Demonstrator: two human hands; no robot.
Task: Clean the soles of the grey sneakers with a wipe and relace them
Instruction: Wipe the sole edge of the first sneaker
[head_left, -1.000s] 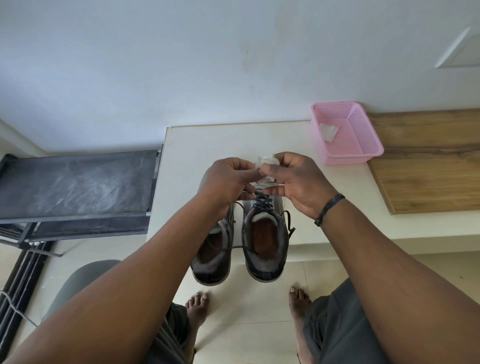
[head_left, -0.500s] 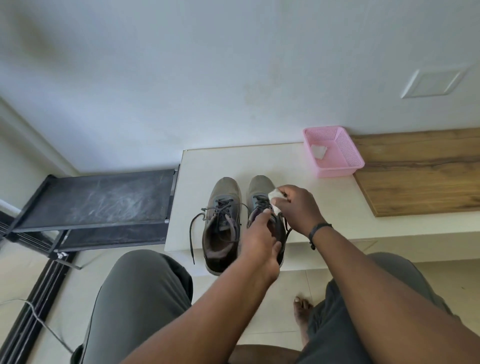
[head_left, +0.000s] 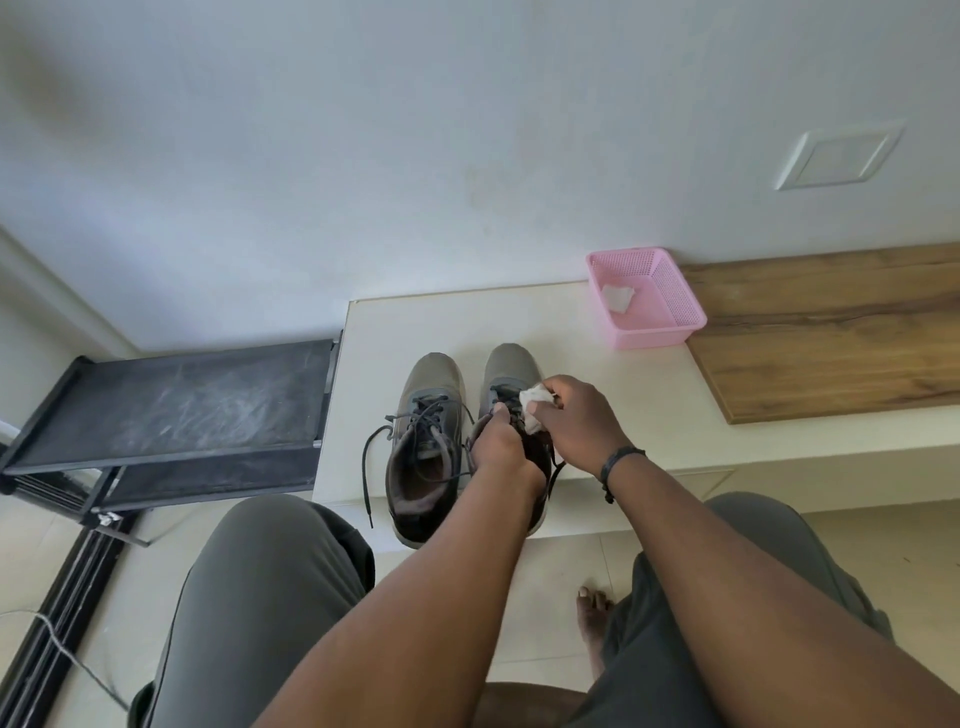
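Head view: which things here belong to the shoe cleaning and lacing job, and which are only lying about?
For the job:
left sneaker, laces loose
right sneaker, under both hands
wipe, in the right hand
left hand, at the right sneaker's laces

Lying about:
pink basket with a white scrap inside
wooden board
black rack
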